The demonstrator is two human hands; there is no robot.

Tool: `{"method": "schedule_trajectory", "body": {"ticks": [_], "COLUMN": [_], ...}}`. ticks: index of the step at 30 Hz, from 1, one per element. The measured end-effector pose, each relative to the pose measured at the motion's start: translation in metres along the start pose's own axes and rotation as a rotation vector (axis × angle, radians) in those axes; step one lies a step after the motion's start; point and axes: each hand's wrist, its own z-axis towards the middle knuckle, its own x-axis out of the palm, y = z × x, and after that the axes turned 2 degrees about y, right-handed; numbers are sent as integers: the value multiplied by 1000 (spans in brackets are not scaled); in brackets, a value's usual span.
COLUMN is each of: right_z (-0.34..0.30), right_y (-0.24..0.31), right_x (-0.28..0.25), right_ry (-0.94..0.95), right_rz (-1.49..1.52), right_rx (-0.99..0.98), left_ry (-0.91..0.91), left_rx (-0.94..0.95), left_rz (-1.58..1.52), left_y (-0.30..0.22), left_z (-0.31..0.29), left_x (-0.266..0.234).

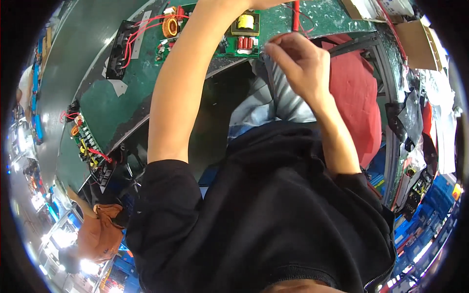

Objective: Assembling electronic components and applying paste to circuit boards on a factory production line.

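Observation:
My left forearm crosses over a green circuit board on the bench, and my left hand is cut off by the top edge, so its fingers hardly show. The board carries a yellow-wrapped transformer, a copper ring coil and small red cylinders. Red wires link it to a black housing on its left. Just right of the board, my right hand is raised near the bench edge with thumb and fingers curled together. Whatever they may pinch is too small to make out.
A red rod-shaped thing with a thin wire lies on the green bench. Another wired circuit board sits at the left. An open cardboard box stands at the far right. A person in orange-brown clothing is at lower left.

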Motion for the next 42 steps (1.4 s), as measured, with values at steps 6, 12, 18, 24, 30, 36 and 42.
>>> {"method": "schedule_trajectory", "body": {"ticks": [6, 12, 18, 24, 30, 36, 42], "right_z": [25, 21, 22, 22, 32, 37, 37], "right_y": [-26, -33, -28, -31, -30, -33, -33], "right_x": [10, 16, 16, 22, 22, 15, 18], "right_ry": [37, -16, -31, -81, -43, -9, -43], "right_rz": [-253, -294, -438, -465, -438, -503, -491], "right_rx": [-437, -479, -532, -501, -572, -628, -649], "left_ry": [-16, -37, -50, -38, -107, -4, -45], "left_rx": [27, 50, 47, 21, 69, 26, 53], "left_rz": [82, 89, 79, 62, 44, 82, 71], "left_y": [3, 3, 5, 6, 10, 4, 6], "left_z": [-1, -3, -3, -3, -9, -5, -7], "left_x": [1, 3, 3, 3, 0, -3, -2]}}
